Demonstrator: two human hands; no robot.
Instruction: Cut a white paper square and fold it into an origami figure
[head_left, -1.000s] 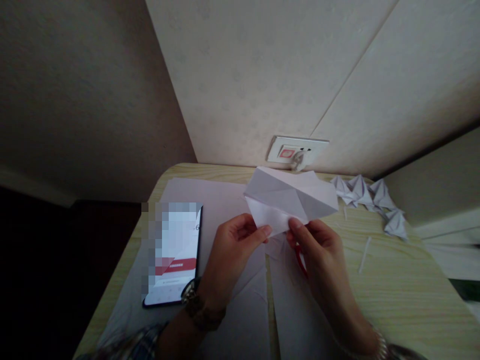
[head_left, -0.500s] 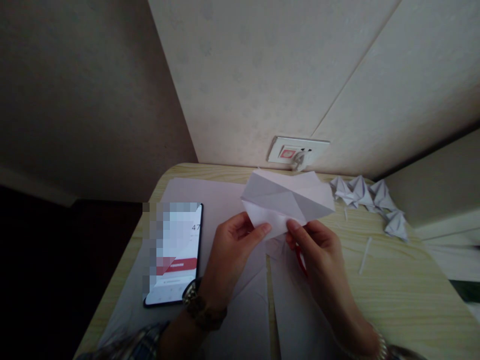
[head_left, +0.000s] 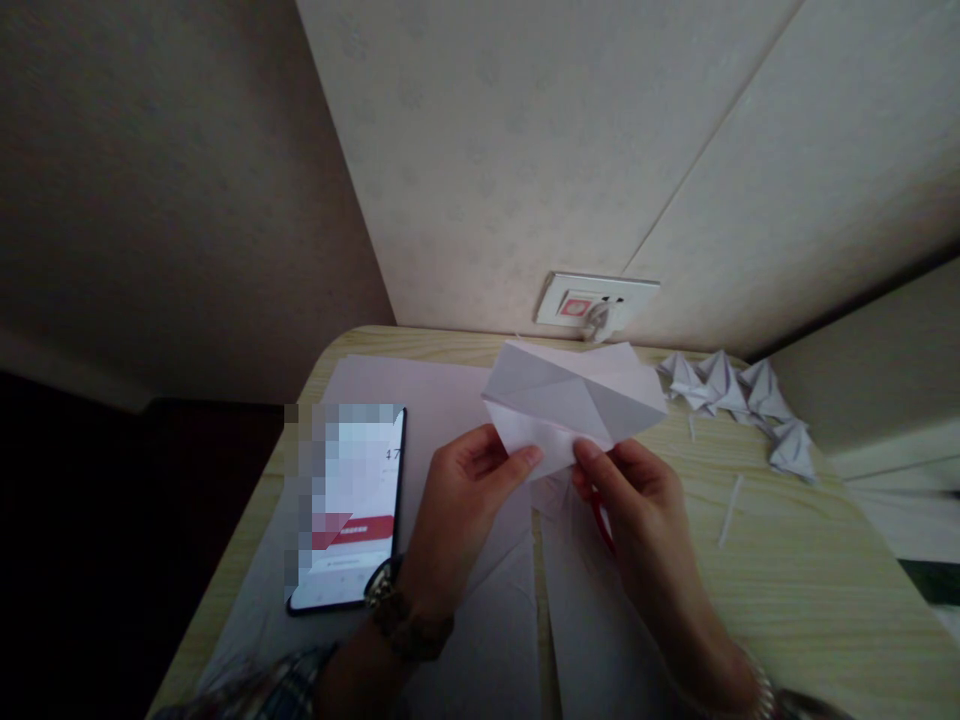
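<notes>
Between my two hands is a partly folded sheet of white paper (head_left: 555,400), raised above the table with creases across it. My left hand (head_left: 469,490) pinches its lower left edge, thumb on top and fingers behind. On the lower right edge, my right hand (head_left: 637,500) grips with the thumb pressed on the front; its other fingers are partly hidden. A curved red handle (head_left: 602,522), perhaps of scissors, shows beside my right hand; the rest of it is covered. White sheets (head_left: 480,640) lie flat underneath.
A lit phone (head_left: 352,510) rests on the paper at left. Several folded white paper pieces (head_left: 720,380) stand at the back right. A thin white strip (head_left: 729,512) lies on the wooden table (head_left: 817,590). A socket (head_left: 596,302) with a plug is on the wall.
</notes>
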